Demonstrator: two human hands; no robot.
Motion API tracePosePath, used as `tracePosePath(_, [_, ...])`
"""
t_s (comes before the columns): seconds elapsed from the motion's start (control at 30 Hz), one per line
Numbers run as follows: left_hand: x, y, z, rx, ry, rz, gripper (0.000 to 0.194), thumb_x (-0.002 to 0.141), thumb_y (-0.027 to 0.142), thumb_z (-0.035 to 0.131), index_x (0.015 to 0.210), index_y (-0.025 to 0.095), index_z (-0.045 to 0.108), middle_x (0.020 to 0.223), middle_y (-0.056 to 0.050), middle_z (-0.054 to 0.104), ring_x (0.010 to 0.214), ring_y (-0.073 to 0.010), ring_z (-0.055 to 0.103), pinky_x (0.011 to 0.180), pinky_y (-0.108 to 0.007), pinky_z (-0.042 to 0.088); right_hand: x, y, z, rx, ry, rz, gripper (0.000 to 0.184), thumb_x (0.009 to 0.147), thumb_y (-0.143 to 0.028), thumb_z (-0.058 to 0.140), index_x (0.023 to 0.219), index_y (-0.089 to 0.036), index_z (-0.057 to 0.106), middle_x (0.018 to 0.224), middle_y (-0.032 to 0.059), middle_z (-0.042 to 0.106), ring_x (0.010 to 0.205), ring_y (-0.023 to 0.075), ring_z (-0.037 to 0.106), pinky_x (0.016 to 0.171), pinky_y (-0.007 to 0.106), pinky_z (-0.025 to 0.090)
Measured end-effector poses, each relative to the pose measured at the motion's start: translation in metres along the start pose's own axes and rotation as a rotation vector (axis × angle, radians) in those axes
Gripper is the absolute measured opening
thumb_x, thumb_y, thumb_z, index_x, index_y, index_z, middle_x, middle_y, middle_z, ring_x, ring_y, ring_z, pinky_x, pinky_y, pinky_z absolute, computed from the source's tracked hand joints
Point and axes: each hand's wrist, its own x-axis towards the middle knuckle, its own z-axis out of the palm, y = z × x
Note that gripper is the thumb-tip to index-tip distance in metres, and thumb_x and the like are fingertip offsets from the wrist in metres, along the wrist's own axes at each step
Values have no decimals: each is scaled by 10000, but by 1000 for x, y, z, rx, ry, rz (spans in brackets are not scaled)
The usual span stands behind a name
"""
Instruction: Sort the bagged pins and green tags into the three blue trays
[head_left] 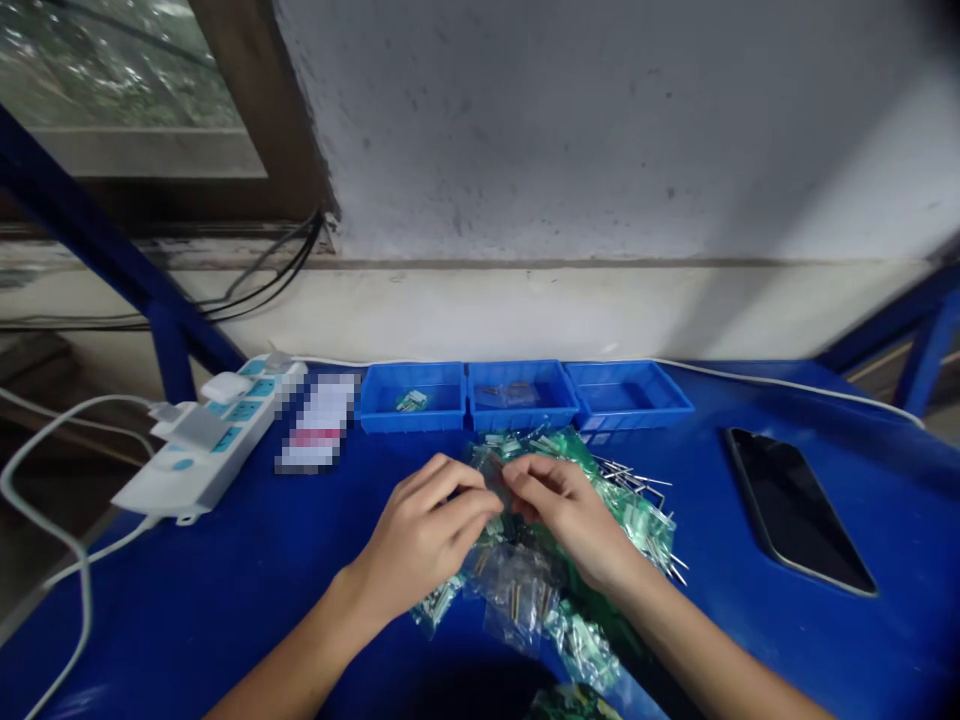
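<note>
My left hand (442, 515) and my right hand (562, 500) meet over the middle of the blue table, fingers pinched close together. Between their fingertips is a small clear plastic bag (493, 480), partly covered by the fingers; its contents are hard to make out. Beneath and around both hands lies a pile of small green-tinted plastic bags (585, 645) holding metal pins. Nearer to me are clear bags (517, 595) with brass-coloured pins inside. Loose silvery metal pins (630, 475) stick out at the pile's right side, beyond my right wrist.
Three blue trays stand in a row by the wall: the left tray (412, 420) holds a small green bag, the middle tray (525, 415) clear bags; the right tray is (630, 408). A power strip (217, 440) with cables lies left, a phone (799, 510) right. A blurred-out rectangular item (319, 420) is beside the strip.
</note>
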Motion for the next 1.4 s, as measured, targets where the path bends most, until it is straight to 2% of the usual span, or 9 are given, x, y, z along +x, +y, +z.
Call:
tracePosePath(0.27, [2, -4, -3, -548, -20, -628, 385, 940, 402, 341, 775, 175, 604, 680, -17, 563, 629, -126, 521, 575, -245, 414, -6, 7, -3, -812, 209, -721, 210, 881, -198, 472, 1003, -163, 640, 734, 54, 568, 643, 151, 493, 582, 294, 389])
tracePosePath(0.37, [2, -6, -5, -631, 13, -683, 264, 895, 375, 466, 749, 177, 562, 586, 27, 476, 564, -103, 480, 533, -217, 386, -10, 9, 2, -870, 154, -764, 245, 881, -150, 447, 1069, -162, 603, 757, 56, 551, 642, 150, 483, 566, 291, 387])
tracePosePath(0.53, [2, -3, -7, -361, 221, -521, 110, 865, 271, 531, 819, 186, 584, 713, 10, 565, 641, -111, 540, 570, -219, 418, -12, 0, 2, -415, 152, -481, 233, 824, -251, 524, 1050, -200, 505, 838, 31, 528, 741, 156, 501, 647, 298, 422])
tracePosePath(0.73, [-3, 0, -4, -101, 391, -113, 171, 839, 74, 537, 907, 207, 619, 887, -19, 598, 787, -121, 592, 684, -234, 486, -6, -14, -6, 340, -185, 295, 501, 851, -584, 353, 728, -153, 575, 593, -5, 467, 474, 77, 359, 434, 211, 231])
tracePosePath(0.83, [-4, -1, -1, -88, 335, 5, 241, 831, 40, 532, 947, 228, 630, 941, -23, 571, 795, -107, 596, 678, -219, 508, -6, -12, -2, 495, -199, 321, 379, 808, -503, 521, 654, -158, 554, 534, -29, 442, 429, 57, 288, 416, 212, 161])
tracePosePath(0.97, [-1, -4, -2, -57, 160, -103, 177, 858, 178, 547, 1007, 242, 618, 966, -38, 583, 847, -141, 595, 708, -258, 516, 0, -7, -8, 440, 88, 130, 267, 738, -413, 651, 659, -173, 563, 545, -38, 457, 454, 66, 355, 434, 209, 257])
tracePosePath(1.23, [-11, -14, -15, 115, -484, -372, 360, 750, 538, 588, 948, 240, 632, 930, -49, 619, 908, -261, 591, 669, -312, 476, 3, -28, -80, -119, 1293, -883, 123, 786, -215, 554, 848, -182, 655, 674, -29, 569, 560, 87, 512, 567, 245, 367])
tracePosePath(1.33, [-14, -13, -11, 157, -543, -363, 622, 704, 567, 617, 1237, 270, 498, 1214, -87, 528, 1103, -332, 496, 825, -430, 453, -7, -37, -86, -219, 1397, -1051, 204, 818, -189, 465, 913, -197, 646, 812, -17, 603, 656, 123, 575, 601, 281, 342])
tracePosePath(1.4, [-14, -13, -8, 173, -566, -373, 679, 707, 547, 622, 1302, 281, 434, 1301, -95, 468, 1164, -356, 442, 904, -510, 396, -12, -42, -82, -228, 1315, -924, 218, 874, -340, 443, 839, -238, 632, 752, 14, 595, 601, 147, 578, 529, 289, 327])
